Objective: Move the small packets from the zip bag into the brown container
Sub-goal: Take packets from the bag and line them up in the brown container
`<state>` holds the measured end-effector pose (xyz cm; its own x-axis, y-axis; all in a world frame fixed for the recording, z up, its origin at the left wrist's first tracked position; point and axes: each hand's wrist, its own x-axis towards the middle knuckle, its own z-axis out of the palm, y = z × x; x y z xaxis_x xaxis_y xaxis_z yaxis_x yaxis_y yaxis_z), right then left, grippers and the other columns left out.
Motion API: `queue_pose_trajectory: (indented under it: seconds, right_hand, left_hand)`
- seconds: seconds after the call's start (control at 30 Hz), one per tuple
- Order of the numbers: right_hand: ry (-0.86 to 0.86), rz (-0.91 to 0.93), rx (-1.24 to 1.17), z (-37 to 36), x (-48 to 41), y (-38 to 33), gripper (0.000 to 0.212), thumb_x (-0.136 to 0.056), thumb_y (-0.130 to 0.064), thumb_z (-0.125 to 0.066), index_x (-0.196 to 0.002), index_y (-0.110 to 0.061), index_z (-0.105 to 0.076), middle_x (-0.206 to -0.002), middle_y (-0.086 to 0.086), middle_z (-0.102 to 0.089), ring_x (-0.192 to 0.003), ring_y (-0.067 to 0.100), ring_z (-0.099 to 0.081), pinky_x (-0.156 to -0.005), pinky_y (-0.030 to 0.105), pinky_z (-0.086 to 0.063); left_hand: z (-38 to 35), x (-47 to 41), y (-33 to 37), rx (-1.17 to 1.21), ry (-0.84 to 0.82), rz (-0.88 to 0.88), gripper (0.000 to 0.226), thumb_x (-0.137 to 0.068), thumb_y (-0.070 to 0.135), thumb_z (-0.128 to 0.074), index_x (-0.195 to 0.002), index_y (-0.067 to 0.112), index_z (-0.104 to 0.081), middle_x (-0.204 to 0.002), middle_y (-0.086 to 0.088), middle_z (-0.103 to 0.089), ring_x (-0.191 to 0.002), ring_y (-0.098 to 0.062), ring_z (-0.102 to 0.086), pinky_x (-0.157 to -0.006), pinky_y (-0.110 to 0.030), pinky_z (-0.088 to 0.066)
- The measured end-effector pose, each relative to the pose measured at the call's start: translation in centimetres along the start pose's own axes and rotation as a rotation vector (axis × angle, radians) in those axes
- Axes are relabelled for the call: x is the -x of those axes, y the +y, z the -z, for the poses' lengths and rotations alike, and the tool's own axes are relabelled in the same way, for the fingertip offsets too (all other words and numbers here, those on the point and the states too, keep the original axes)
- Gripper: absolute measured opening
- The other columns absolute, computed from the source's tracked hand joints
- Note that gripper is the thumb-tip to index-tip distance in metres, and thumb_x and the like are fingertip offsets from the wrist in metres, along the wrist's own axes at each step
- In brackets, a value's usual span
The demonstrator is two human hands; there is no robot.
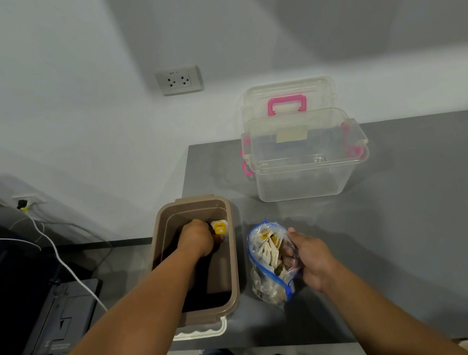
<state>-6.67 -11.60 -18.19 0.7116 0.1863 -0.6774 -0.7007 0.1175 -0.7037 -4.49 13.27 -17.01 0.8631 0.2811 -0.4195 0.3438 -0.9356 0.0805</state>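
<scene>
you see a brown plastic container (230, 264) on the grey table (406, 231); right of it, a clear zip bag with blue seal (268, 266); behind, pink-handled clear box (305, 152).

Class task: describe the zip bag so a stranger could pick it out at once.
Start at the grey table. Near its front edge, just right of the brown container, lies the zip bag, held by the right hand. Only it is soft, clear, blue-sealed and stuffed with small packets.

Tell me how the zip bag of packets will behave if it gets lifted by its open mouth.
The zip bag is thin clear film and already crumpled, so it will likely sag rather than hold shape. Many small packets remain inside, so they will probably slump to the bottom. With the right hand gripping only one edge, some may spill from the open mouth.
</scene>
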Motion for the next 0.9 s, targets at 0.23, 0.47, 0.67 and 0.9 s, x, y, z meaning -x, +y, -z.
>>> queue_pose_trajectory:
  seconds: [0.23,0.47,0.67,0.9]
  right_hand:
    - [0.0,0.025,0.039,-0.1,0.6,-0.5,0.04,-0.104,-0.036,-0.052,-0.105,-0.001,-0.07,-0.101,0.019,-0.076,-0.099,0.034,-0.073,-0.097,0.055,-0.055]
    - [-0.009,0.124,0.251,0.5,0.8,-0.4,0.029,-0.102,-0.033,-0.057,-0.109,-0.007,-0.067,-0.099,0.009,-0.078,-0.094,0.027,-0.075,-0.091,0.049,-0.059]
    - [-0.051,0.053,0.216,1.2,2.2,-0.4,0.021,-0.101,-0.03,-0.06,-0.113,-0.013,-0.062,-0.1,0.009,-0.077,-0.089,0.023,-0.074,-0.067,0.032,-0.058]
    - [-0.017,0.001,0.168,1.3,2.2,-0.2,0.016,-0.098,0.003,-0.051,-0.099,0.001,-0.067,-0.085,0.017,-0.075,-0.079,0.033,-0.07,-0.069,0.043,-0.056]
  left_hand:
    - [1.7,0.9,-0.2,0.051,-0.08,0.017,0.036,-0.094,0.04,-0.061,-0.119,0.015,-0.068,-0.113,-0.007,-0.07,-0.105,-0.027,-0.066,-0.086,-0.034,-0.051]
    - [4.0,2.4,-1.0,0.125,0.068,0.093,0.026,-0.089,0.042,-0.069,-0.09,0.017,-0.075,-0.079,-0.002,-0.073,-0.079,-0.018,-0.069,-0.086,-0.035,-0.056]
    - [7.4,7.9,2.4,0.44,0.328,-0.021,0.012,-0.09,0.03,-0.072,-0.095,0.019,-0.073,-0.088,0.003,-0.073,-0.084,-0.013,-0.068,-0.083,-0.027,-0.053]
    - [5.4,10.4,8.8,0.432,0.171,-0.257,0.004,-0.088,0.027,-0.074,-0.087,0.024,-0.072,-0.081,0.013,-0.069,-0.079,-0.004,-0.066,-0.079,-0.021,-0.054]
